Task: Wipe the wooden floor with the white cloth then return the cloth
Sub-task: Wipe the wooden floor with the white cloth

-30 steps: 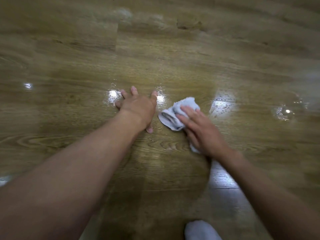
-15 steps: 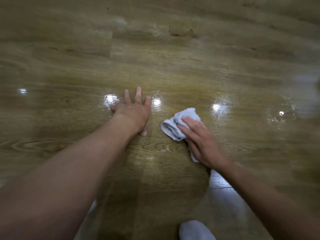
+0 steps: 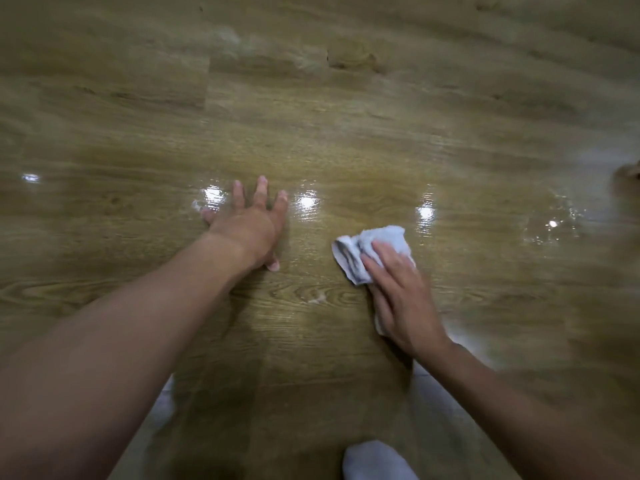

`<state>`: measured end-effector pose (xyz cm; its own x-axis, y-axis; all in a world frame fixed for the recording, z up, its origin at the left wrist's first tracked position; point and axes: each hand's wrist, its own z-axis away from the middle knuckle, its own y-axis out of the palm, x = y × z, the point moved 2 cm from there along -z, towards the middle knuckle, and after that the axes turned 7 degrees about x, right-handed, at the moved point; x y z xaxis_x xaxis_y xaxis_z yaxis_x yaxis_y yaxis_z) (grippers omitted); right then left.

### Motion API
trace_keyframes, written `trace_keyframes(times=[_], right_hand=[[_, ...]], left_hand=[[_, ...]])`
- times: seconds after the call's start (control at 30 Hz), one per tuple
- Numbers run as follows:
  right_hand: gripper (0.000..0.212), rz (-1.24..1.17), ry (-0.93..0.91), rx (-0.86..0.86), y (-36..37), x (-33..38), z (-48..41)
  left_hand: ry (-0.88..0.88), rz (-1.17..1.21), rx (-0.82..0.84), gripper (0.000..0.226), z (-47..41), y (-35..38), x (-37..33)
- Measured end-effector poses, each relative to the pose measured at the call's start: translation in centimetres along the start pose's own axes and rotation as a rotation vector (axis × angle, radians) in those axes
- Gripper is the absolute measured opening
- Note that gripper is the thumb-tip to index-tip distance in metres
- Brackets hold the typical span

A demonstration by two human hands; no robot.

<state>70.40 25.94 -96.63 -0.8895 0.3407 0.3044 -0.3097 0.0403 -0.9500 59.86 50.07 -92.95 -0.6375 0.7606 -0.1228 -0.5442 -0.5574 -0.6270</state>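
Wiping looks to be midway: the right hand (image 3: 401, 299) presses the crumpled white cloth (image 3: 370, 252) flat-fingered onto the glossy wooden floor (image 3: 346, 133). The left hand (image 3: 247, 226) braces with fingers spread on the boards; returning the cloth is not yet done

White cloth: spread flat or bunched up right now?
Bunched up: the white cloth lies crumpled in folds, pressed under the fingers of the right hand.
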Motion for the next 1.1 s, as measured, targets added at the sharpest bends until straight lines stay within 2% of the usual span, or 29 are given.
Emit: trace_keyframes(times=[0.07, 0.2, 0.3, 0.4, 0.57, 0.67, 0.73, 0.8, 0.9, 0.97, 1.1], right_hand=[[0.045, -0.054, 0.012, -0.025, -1.1, -2.0, 0.9], [0.046, -0.077, 0.446, -0.189, -4.1, -9.3, -4.0], [0.041, -0.042, 0.579, -0.203, -4.4, -11.4, -7.7], [0.046, 0.000, 0.595, -0.200, -3.2, -9.8, -7.2], [0.046, -0.032, 0.372, -0.145, -0.2, -2.4, 1.2], [0.043, -0.041, 0.239, -0.119, -0.6, -4.6, 2.1], [0.039, -0.049, 0.351, -0.193, -2.4, -8.3, -0.3], [0.035, -0.098, 0.586, -0.289, -4.0, -12.2, -3.6], [0.035, -0.103, 0.822, -0.319, -4.5, -13.6, -6.6], [0.033, -0.075, 0.807, -0.326, -3.3, -11.1, -6.0], [0.038, -0.056, 0.525, -0.274, 1.1, -0.8, -0.6]], left_hand=[[-0.002, 0.003, 0.007, 0.117, 0.0, 0.0, -0.2], [-0.009, 0.002, 0.004, 0.118, -0.1, 0.0, -0.1], [-0.007, 0.005, 0.000, 0.118, -0.2, 0.1, 0.0], [-0.008, 0.007, 0.003, 0.118, 0.0, 0.0, -0.1], [0.036, -0.054, -0.014, 0.113, 0.0, 0.4, -0.8], [0.099, -0.092, 0.007, 0.117, 0.4, 0.7, -1.9], [0.084, -0.081, 0.013, 0.122, 0.8, 0.8, -2.3], [0.070, -0.080, 0.017, 0.124, 0.9, 1.2, -2.4], [0.071, -0.107, 0.003, 0.125, 0.9, 1.6, -2.0], [0.078, -0.125, 0.001, 0.128, 0.9, 1.7, -2.0], [0.072, -0.123, -0.010, 0.127, 1.0, 1.7, -2.2]])
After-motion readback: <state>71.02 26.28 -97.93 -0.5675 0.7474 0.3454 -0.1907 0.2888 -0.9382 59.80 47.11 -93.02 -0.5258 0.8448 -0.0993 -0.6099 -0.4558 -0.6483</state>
